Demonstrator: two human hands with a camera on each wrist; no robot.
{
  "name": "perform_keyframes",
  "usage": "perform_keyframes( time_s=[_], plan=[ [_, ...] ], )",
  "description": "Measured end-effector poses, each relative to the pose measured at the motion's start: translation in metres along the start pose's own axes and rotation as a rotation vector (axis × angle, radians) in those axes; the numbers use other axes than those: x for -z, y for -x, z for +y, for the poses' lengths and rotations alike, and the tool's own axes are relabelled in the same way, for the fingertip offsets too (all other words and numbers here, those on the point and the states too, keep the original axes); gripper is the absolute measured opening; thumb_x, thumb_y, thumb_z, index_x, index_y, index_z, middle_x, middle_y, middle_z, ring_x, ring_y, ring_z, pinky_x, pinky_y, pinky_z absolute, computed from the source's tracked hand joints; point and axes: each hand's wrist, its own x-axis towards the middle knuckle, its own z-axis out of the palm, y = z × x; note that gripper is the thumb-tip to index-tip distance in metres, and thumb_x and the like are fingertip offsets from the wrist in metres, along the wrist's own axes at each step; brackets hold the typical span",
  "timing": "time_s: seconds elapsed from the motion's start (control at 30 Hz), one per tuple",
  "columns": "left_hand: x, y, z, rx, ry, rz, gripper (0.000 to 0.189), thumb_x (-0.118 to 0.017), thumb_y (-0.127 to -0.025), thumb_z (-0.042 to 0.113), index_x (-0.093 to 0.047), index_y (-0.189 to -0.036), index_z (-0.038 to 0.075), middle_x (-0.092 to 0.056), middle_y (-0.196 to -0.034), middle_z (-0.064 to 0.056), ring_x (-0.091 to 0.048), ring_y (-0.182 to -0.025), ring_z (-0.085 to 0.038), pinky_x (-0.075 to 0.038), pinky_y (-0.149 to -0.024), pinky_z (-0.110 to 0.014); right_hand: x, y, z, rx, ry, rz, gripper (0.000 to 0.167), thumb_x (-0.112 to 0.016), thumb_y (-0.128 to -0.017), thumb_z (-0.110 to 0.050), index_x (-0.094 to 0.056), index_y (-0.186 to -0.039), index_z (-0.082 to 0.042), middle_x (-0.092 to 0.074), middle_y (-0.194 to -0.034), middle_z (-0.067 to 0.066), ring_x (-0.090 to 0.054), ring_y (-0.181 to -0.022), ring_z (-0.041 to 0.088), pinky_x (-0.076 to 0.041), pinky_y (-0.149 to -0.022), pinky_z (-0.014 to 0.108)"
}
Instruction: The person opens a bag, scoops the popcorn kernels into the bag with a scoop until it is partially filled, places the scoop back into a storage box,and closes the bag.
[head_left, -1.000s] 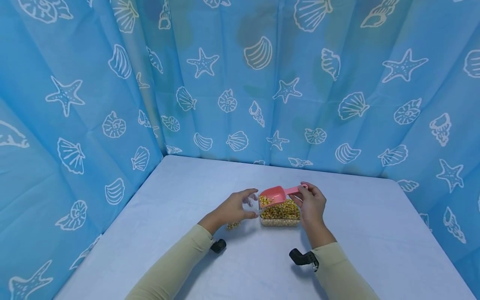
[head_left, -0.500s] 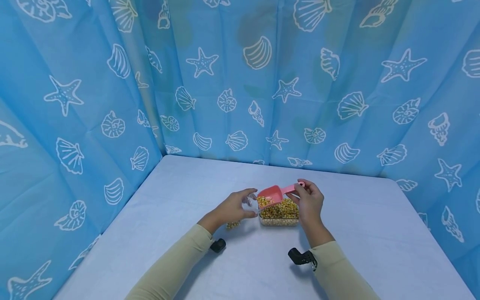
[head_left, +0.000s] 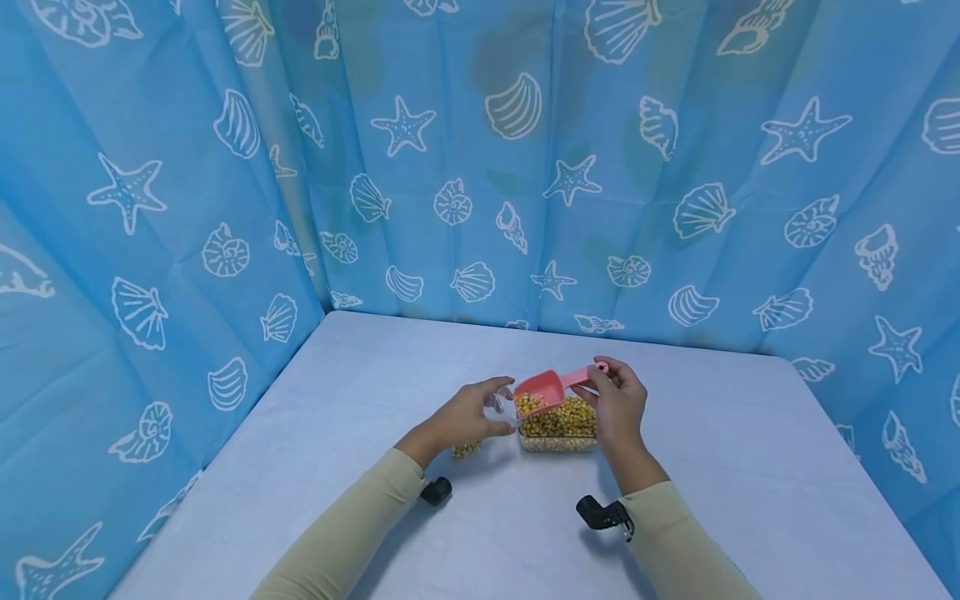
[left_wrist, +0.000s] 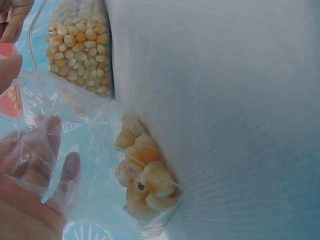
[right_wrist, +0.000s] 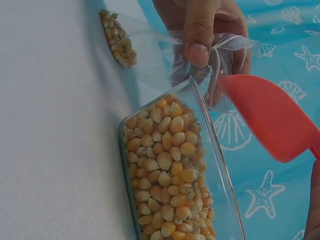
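My left hand (head_left: 465,414) holds a clear zip bag (left_wrist: 92,165) near its mouth, with the thumb on the near side. Some corn kernels (left_wrist: 150,170) lie in the bag's bottom corner. In my right hand (head_left: 624,410), fingers and thumb pinch the handle of a pink scoop (head_left: 551,385). Yellow kernels sit in the front of the scoop, whose tip is right at the bag's mouth. Below the scoop stands a clear rectangular container (head_left: 558,445) filled with corn kernels (right_wrist: 165,175).
A white cloth covers the table (head_left: 697,450). Blue curtains (head_left: 465,142) printed with shells and starfish hang behind and along both sides. A black wrist camera (head_left: 600,513) juts out below the right hand, and another (head_left: 436,492) below the left.
Over the first half second my right hand shifts slightly left, bringing the scoop's tip closer into the bag's mouth. Since then both hands have stayed almost still.
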Motion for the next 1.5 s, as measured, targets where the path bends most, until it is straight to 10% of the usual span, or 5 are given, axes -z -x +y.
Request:
perform_keyframes(
  time_s=[1.5],
  plan=[
    [0.002, -0.001, -0.001, 0.010, 0.006, 0.007, 0.077, -0.079, -0.081, 0.031, -0.041, -0.148, 0.018, -0.058, -0.124, 0.007, -0.055, -0.102, -0.009, -0.050, -0.084, -0.033, -0.001, 0.000, -0.017, 0.131, 0.066, -0.006, 0.024, -0.060, -0.097, -0.012, -0.060, -0.118, 0.002, -0.054, -0.104, 0.016, -0.067, -0.088, 0.020, -0.055, -0.073, 0.030]
  ],
)
